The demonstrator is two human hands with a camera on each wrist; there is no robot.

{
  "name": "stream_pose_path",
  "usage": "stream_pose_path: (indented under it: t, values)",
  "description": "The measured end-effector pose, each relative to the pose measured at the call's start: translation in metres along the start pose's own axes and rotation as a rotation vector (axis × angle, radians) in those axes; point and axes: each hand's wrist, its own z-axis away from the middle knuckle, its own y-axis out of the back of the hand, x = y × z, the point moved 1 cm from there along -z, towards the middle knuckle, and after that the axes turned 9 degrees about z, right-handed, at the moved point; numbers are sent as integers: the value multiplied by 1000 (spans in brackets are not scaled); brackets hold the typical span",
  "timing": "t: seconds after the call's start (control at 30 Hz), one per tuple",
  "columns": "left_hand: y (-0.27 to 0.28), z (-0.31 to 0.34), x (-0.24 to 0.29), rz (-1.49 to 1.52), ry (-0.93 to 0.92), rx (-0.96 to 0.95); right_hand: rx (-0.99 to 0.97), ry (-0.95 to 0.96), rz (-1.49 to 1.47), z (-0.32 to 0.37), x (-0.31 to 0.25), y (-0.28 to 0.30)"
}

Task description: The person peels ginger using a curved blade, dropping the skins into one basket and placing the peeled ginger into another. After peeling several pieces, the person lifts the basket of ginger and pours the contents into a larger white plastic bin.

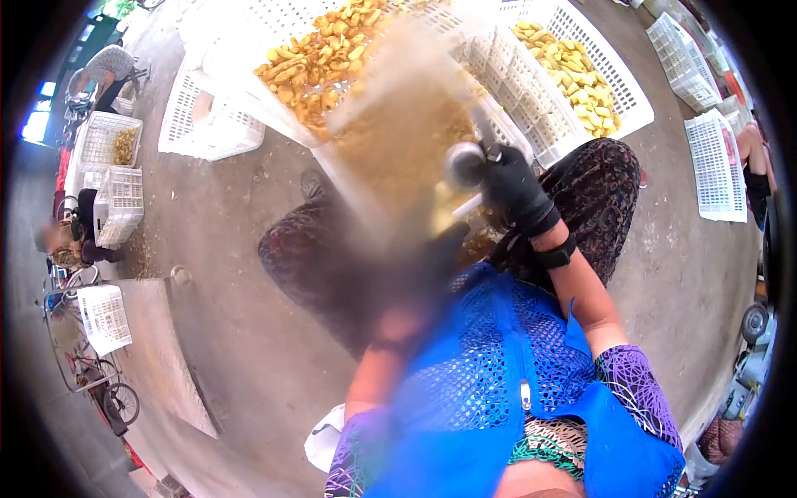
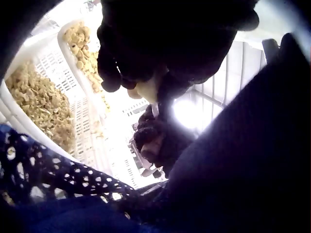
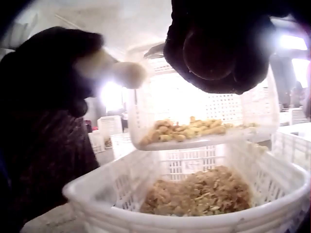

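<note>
My right hand (image 1: 515, 187), in a black glove, grips a tool with a round, knob-like end (image 1: 465, 163); its exact kind I cannot tell. Dark and blurred in the head view, my left hand (image 1: 390, 266) is gloved too and holds a pale yellow, peeled-looking piece (image 3: 112, 70) by its end. In the left wrist view that piece (image 2: 147, 90) sticks out from the left fingers, close above the right hand (image 2: 165, 138). Below both hands, a white crate (image 3: 194, 221) contains brownish shavings (image 3: 204, 191).
Behind the shavings, a white crate (image 3: 209, 143) bears yellow-orange pieces (image 1: 324, 62). Another crate (image 1: 635, 104) of yellow pieces (image 1: 573, 75) stands at the right. More white crates (image 1: 212, 133) line the concrete floor, and a person (image 1: 108, 70) sits at the far left.
</note>
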Motion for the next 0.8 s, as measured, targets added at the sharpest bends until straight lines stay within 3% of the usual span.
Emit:
stream_pose_path:
  t: [0.03,0.1,0.17,0.2,0.23,0.27,0.3,0.37,0.43,0.53,0.7,0.8]
  values:
    - [1,-2,1,-5,-1,5,3,-69,-401,4,27,-8]
    - [6,-6,-3,-61,-23,21,-85,6,-93,5,21,1]
    - [4,-9,-25,-82,73,84,20,59,226,-28,54,22]
    - [4,-5,-31,163,-91,91,59,56,374,-47,80,40]
    - [6,-4,-42,305,66,79,171,-77,-134,-31,54,29]
    - [5,-4,-31,462,49,134,150,-219,-91,-31,45,35]
    - [6,-1,-9,589,149,191,154,-292,32,-32,36,34]
    - [10,-8,-16,552,167,141,184,-211,-125,-13,20,14]
    - [9,-7,-15,583,173,151,77,-195,-199,-1,15,3]
    - [10,-7,-17,618,173,145,14,-192,5,12,5,-11]
    - [9,-10,-31,636,86,148,5,-159,38,10,4,-15]
    - [1,-2,-23,545,75,355,0,-163,160,6,4,-16]
